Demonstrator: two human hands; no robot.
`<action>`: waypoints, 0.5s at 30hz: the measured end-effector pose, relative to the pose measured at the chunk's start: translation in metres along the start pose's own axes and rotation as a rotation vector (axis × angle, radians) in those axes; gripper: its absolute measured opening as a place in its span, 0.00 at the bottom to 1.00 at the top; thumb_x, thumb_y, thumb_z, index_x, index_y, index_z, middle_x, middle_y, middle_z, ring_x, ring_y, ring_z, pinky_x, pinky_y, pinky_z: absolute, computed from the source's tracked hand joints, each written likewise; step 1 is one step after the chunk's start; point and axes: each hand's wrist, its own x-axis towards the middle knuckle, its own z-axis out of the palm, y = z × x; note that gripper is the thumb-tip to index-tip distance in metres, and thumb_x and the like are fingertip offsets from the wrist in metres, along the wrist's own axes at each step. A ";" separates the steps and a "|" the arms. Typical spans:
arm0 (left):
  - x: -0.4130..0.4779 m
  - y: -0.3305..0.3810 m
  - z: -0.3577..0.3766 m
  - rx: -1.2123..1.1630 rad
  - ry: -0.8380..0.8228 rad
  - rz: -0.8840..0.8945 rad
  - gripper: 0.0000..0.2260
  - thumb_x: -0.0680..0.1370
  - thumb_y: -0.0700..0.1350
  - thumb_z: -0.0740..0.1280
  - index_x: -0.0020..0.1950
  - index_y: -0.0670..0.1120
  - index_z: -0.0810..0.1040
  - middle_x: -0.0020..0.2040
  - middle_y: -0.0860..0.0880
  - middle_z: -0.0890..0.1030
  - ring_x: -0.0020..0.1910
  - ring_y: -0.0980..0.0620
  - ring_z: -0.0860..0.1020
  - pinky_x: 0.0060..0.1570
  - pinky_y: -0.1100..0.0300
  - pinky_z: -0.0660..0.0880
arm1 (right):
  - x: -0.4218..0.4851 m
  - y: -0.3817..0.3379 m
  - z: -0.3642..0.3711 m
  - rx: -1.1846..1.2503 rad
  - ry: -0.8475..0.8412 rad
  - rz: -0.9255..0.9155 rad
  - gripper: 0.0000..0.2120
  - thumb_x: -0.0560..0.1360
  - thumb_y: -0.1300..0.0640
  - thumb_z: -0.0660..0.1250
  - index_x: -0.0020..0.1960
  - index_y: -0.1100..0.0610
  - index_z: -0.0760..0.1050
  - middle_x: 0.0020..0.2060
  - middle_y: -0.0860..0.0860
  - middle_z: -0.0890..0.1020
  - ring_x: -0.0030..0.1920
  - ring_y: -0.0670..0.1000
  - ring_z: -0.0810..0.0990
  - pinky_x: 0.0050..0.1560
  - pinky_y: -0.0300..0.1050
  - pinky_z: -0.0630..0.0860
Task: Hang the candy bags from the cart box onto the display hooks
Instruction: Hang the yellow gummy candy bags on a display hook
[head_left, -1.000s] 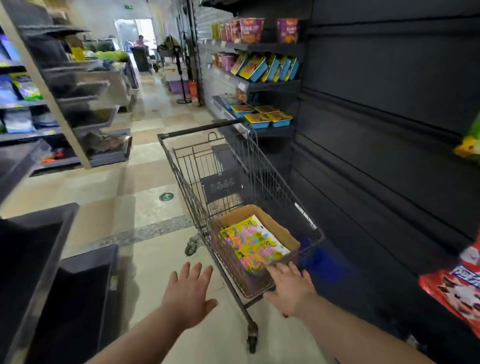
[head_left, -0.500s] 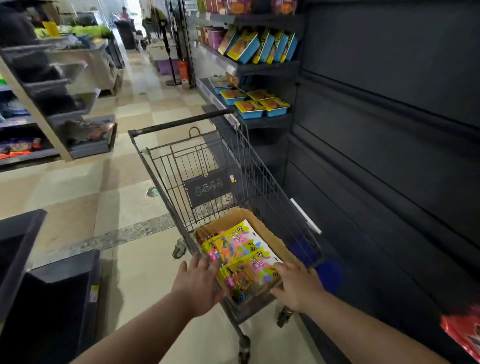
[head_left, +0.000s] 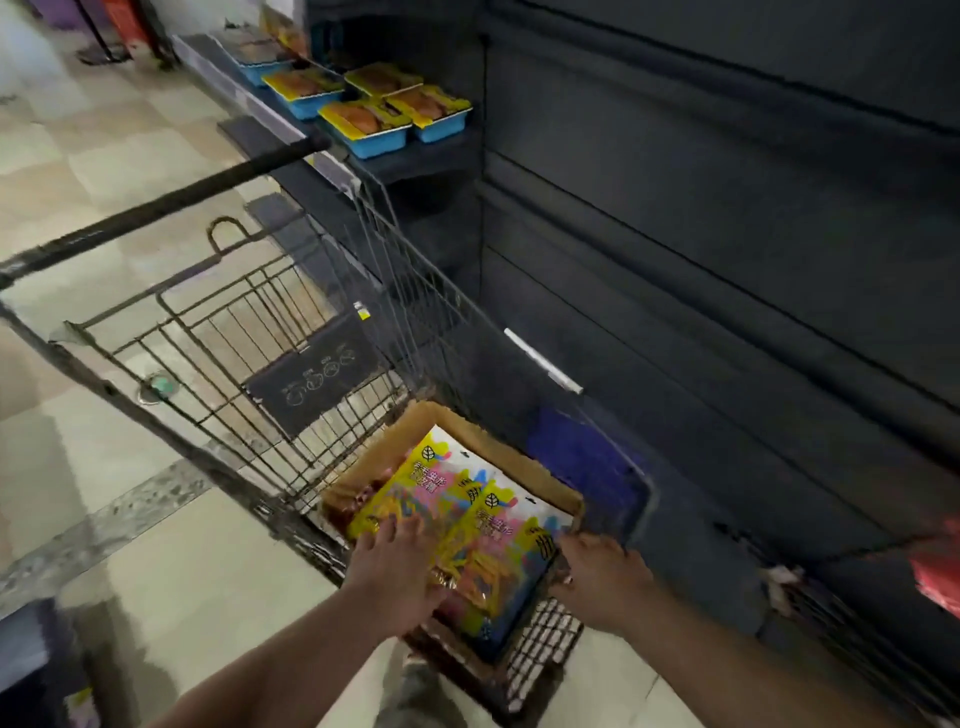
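Cardboard, brown and rough-edged, forms the open box at the near end of the wire-mesh shopping cart. Glossy yellow-and-pink candy bags lie flat inside the box. The left hand rests on them, fingers spread wide. The right hand curls fingers and thumb around the stack's right edge. Rectangular blue plastic trays sit on a far shelf, left of a dark slatted wall panel.

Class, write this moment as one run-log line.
left hand: on candy bags | right hand: at bags' edge | box: in cart
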 end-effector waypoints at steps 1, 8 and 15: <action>0.013 -0.012 -0.003 0.004 -0.013 0.011 0.37 0.78 0.62 0.59 0.79 0.48 0.47 0.79 0.45 0.51 0.78 0.42 0.50 0.74 0.45 0.53 | 0.011 -0.007 0.001 0.023 -0.022 0.024 0.28 0.78 0.44 0.57 0.74 0.54 0.60 0.70 0.55 0.68 0.70 0.57 0.67 0.66 0.51 0.67; 0.090 -0.072 0.006 0.051 -0.104 0.067 0.35 0.77 0.62 0.60 0.78 0.51 0.51 0.78 0.47 0.55 0.77 0.42 0.53 0.72 0.45 0.57 | 0.065 -0.048 0.035 0.255 -0.178 0.124 0.29 0.81 0.46 0.53 0.78 0.56 0.50 0.76 0.57 0.58 0.71 0.57 0.66 0.65 0.48 0.70; 0.148 -0.084 0.042 0.019 -0.187 0.115 0.35 0.76 0.62 0.62 0.78 0.51 0.53 0.77 0.46 0.57 0.77 0.42 0.54 0.71 0.45 0.59 | 0.115 -0.058 0.089 0.490 -0.249 0.276 0.26 0.79 0.52 0.60 0.73 0.60 0.59 0.73 0.60 0.62 0.66 0.59 0.71 0.51 0.43 0.70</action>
